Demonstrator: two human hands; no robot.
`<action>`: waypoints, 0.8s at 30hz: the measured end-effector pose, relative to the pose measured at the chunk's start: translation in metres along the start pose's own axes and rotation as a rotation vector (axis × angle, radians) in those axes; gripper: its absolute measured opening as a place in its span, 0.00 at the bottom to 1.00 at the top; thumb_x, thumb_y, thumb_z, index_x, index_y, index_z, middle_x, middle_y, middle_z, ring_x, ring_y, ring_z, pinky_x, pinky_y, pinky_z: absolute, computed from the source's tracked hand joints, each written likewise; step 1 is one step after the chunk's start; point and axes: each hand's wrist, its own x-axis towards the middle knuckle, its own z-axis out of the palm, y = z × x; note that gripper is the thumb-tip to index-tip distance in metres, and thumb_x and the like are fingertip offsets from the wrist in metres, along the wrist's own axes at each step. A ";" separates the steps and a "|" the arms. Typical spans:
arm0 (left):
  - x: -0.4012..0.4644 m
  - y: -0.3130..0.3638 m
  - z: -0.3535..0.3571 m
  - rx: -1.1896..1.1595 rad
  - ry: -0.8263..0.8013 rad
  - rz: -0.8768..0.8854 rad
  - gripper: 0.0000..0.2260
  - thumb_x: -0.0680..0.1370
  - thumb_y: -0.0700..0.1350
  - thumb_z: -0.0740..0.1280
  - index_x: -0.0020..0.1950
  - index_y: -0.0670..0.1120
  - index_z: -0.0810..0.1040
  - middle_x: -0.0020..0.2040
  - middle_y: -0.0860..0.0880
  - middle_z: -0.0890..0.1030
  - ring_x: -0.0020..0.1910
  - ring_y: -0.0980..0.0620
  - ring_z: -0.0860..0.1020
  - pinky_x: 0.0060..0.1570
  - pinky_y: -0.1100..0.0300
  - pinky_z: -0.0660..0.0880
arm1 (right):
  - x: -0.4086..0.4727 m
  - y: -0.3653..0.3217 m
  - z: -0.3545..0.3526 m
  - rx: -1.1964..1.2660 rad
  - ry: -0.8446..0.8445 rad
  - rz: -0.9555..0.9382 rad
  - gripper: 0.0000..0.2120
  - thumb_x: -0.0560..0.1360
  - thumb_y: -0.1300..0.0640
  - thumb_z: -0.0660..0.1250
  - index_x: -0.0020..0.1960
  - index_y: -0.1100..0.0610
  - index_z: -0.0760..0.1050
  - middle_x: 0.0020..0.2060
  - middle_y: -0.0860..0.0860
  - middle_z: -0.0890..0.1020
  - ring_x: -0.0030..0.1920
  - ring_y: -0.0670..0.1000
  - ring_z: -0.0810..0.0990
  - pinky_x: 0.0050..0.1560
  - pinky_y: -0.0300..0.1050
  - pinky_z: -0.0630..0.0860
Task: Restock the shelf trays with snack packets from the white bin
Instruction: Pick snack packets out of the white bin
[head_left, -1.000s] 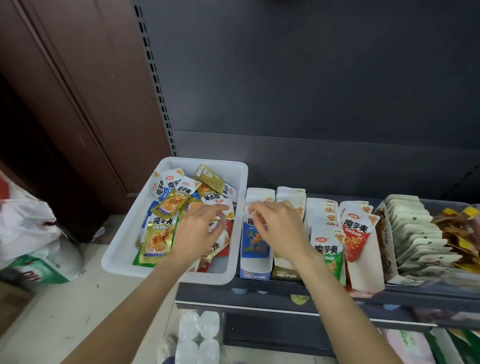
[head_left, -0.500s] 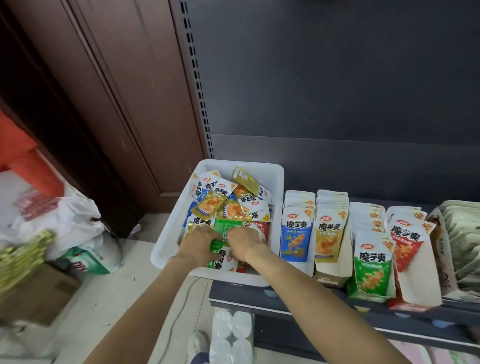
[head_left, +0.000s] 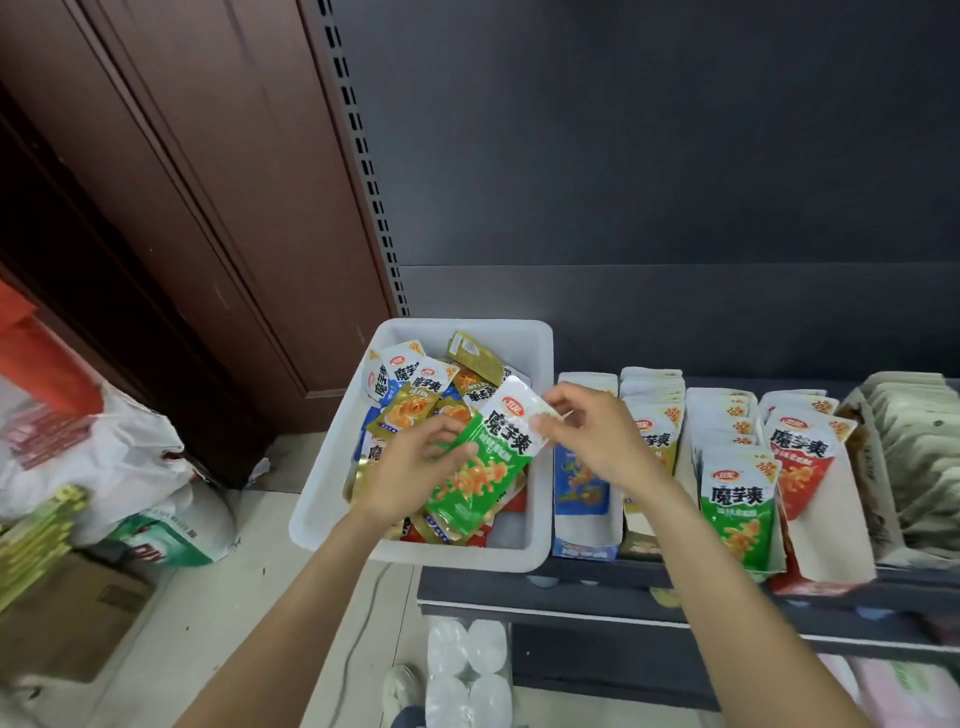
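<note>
A white bin (head_left: 540, 364) sits at the left end of the dark shelf, holding several loose snack packets in yellow, blue and red. Over the bin, both my hands hold a green-and-white packet (head_left: 485, 467). My left hand (head_left: 410, 467) grips its left edge and lower part. My right hand (head_left: 592, 436) pinches its top right corner. To the right stand the shelf trays: a blue-packet tray (head_left: 584, 519), a yellow-packet tray (head_left: 652, 431), a green-packet tray (head_left: 737, 499) and a red-packet tray (head_left: 810, 467).
Further right a tray of pale packets (head_left: 919, 452) fills the shelf. The shelf's front edge (head_left: 571, 597) runs below the trays. On the floor stand white bags (head_left: 104, 467), a cardboard box (head_left: 62, 618) and wrapped bottles (head_left: 467, 670). A brown door (head_left: 208, 208) is left.
Both hands have lifted a green packet out of the bin's pile and now hold it above the bin. The view has swung left.
</note>
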 end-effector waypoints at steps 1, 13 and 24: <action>-0.002 0.011 0.006 -0.064 -0.005 0.008 0.05 0.74 0.43 0.70 0.48 0.50 0.76 0.45 0.56 0.78 0.42 0.65 0.78 0.43 0.74 0.72 | -0.004 0.005 -0.007 0.057 -0.008 0.026 0.02 0.74 0.55 0.70 0.44 0.51 0.76 0.41 0.47 0.83 0.39 0.49 0.82 0.30 0.34 0.73; 0.013 0.095 0.145 0.003 -0.294 0.361 0.11 0.71 0.40 0.73 0.46 0.53 0.77 0.42 0.57 0.79 0.36 0.63 0.77 0.45 0.63 0.77 | -0.097 0.040 -0.113 0.345 0.473 -0.042 0.06 0.78 0.66 0.62 0.47 0.57 0.75 0.36 0.40 0.83 0.37 0.38 0.78 0.36 0.32 0.76; 0.012 0.071 0.215 0.272 -0.189 0.542 0.04 0.73 0.42 0.71 0.46 0.45 0.80 0.40 0.52 0.82 0.38 0.60 0.78 0.41 0.61 0.78 | -0.116 0.104 -0.123 -0.016 0.507 0.115 0.06 0.77 0.48 0.63 0.51 0.48 0.76 0.41 0.48 0.83 0.44 0.49 0.81 0.48 0.56 0.79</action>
